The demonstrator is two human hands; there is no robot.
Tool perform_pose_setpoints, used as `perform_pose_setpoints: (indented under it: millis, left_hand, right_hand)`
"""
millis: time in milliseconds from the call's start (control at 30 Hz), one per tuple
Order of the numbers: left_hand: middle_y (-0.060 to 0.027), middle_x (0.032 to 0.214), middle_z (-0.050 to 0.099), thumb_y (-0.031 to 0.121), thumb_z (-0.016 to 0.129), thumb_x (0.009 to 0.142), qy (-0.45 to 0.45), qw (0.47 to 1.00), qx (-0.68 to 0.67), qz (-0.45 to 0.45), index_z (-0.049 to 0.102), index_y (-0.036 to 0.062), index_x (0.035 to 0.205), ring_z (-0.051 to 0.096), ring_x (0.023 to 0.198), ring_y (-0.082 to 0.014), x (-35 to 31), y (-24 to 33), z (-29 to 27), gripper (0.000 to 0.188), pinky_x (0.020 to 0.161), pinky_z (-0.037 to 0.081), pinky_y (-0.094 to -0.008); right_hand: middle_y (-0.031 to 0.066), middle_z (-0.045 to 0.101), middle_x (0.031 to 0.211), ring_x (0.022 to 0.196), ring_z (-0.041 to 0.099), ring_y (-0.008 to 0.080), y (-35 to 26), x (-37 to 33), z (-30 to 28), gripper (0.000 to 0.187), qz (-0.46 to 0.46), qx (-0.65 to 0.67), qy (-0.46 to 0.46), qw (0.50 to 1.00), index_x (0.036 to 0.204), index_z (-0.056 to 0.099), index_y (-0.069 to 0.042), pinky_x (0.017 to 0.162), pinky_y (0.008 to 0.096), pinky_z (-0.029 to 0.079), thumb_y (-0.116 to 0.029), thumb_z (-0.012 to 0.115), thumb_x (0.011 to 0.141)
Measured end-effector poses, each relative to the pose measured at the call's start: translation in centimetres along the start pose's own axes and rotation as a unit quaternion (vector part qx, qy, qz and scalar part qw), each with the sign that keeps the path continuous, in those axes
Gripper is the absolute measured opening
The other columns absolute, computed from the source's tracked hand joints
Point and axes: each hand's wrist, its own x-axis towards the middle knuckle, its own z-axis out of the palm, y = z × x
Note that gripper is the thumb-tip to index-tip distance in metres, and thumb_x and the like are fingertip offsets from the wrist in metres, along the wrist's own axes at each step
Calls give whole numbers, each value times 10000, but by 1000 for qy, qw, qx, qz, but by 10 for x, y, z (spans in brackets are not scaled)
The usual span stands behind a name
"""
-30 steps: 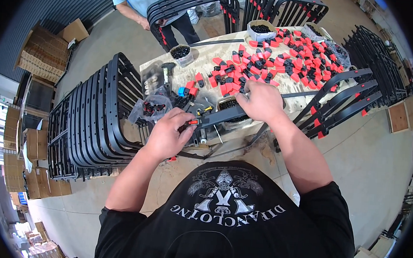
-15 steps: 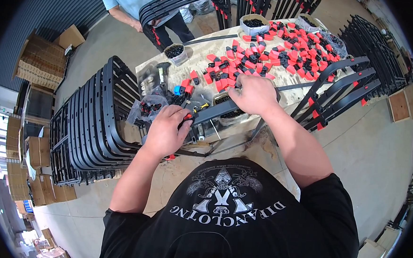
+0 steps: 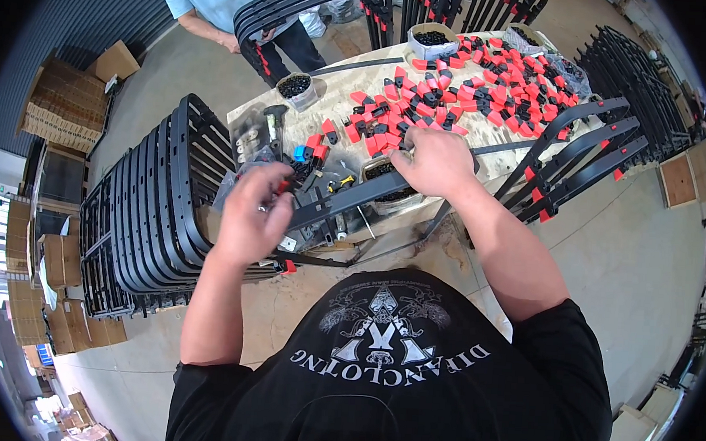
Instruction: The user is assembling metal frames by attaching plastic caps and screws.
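A long black metal bar lies across the near edge of the work table. My left hand is closed over its left end, with a small red cap showing at my fingertips. My right hand presses down on the bar's right part, beside a round tub of small black parts. Many red and black plastic caps are spread over the table beyond my right hand.
A row of black metal frames stands at my left, more frames lean at the right and back. Two tubs of black parts sit on the table. Another person stands at the far side. Cardboard boxes are stacked left.
My left hand has shifted along the bar's left end and closed over it. My right hand stays on the bar near the tub.
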Motion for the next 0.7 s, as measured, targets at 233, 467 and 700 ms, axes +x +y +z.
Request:
perform_pose_setpoints:
  millis: [233, 467, 700]
  left_hand:
    - [-103, 979, 645, 25, 601, 934, 23, 996, -23, -78, 643, 31, 1188, 596, 842, -225, -31, -33, 4, 258, 789, 499, -324]
    - [-20, 882, 584, 39, 604, 954, 99, 965, -130, -207, 643, 23, 1180, 508, 766, -103, -53, -53, 27, 230, 721, 446, -254]
    - [7, 870, 542, 11, 602, 949, 81, 958, -176, -211, 639, 9, 1181, 445, 739, -65, -90, -26, 26, 235, 665, 398, -229]
  right_hand:
    - [167, 716, 795, 822, 712, 364, -5, 1, 0, 449, 4, 8, 18, 1000, 932, 685, -17, 759, 489, 565, -460, 620, 902]
    - [115, 676, 763, 769, 676, 345, -2, -8, 12, 346, -41, 34, 82, 995, 901, 699, -53, 702, 441, 535, -399, 683, 894]
    - [99, 652, 771, 740, 645, 327, -6, -56, 7, 227, -78, 34, 106, 991, 872, 634, -59, 675, 447, 494, -258, 742, 863]
